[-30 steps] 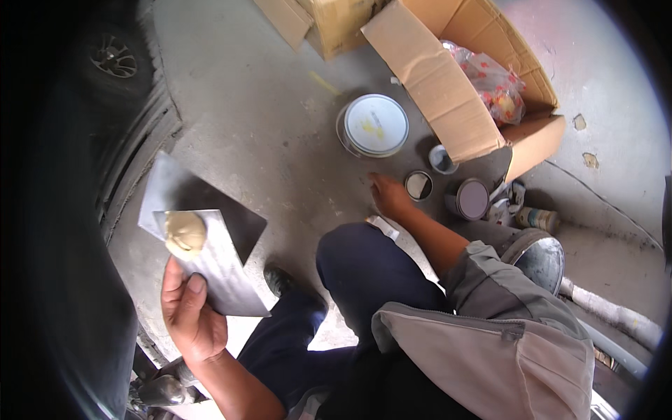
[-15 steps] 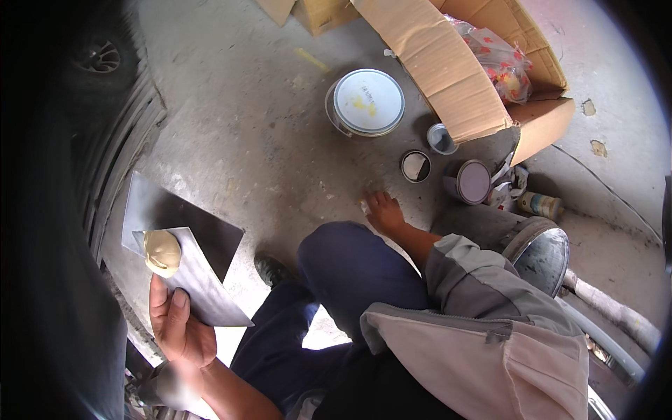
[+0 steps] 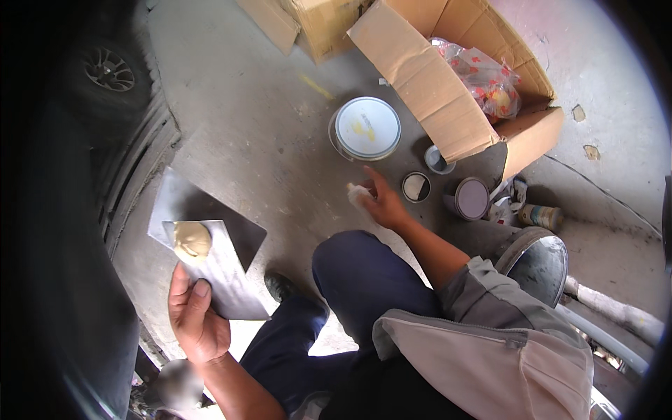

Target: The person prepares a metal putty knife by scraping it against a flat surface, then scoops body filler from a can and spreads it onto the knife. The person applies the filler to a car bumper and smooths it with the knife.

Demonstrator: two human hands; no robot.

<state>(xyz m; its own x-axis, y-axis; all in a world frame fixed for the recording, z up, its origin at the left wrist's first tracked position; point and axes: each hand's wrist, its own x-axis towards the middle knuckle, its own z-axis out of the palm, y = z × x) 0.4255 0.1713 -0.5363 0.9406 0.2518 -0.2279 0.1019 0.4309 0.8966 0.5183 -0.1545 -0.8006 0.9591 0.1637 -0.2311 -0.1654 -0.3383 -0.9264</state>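
Observation:
My left hand [image 3: 197, 315] is closed on a grey flat plate [image 3: 234, 290], thumb on its face. A mound of beige putty [image 3: 192, 241] sits on the plate's far end. Behind it a darker grey sheet [image 3: 210, 203] juts out; I cannot tell whether the hand holds that too. Ahead of my right knee, my right hand [image 3: 383, 201] is closed on a small whitish, see-through thing [image 3: 358, 197], too blurred to name. The hand is left of a small round open tin [image 3: 416, 187] and nearer me than a white-lidded bucket [image 3: 368, 127].
Cardboard boxes [image 3: 427, 87] stand ahead, one with a red-patterned plastic bag [image 3: 483, 77]. At right are a small cup [image 3: 439, 159], a lidded can [image 3: 471, 199], a lying can [image 3: 540, 216] and a tipped metal drum [image 3: 535, 262]. A car wheel [image 3: 110, 68] is at far left.
My left hand has moved right with the plate and putty. My right hand has reached farther forward, and the whitish thing shows more. The view has shifted slightly.

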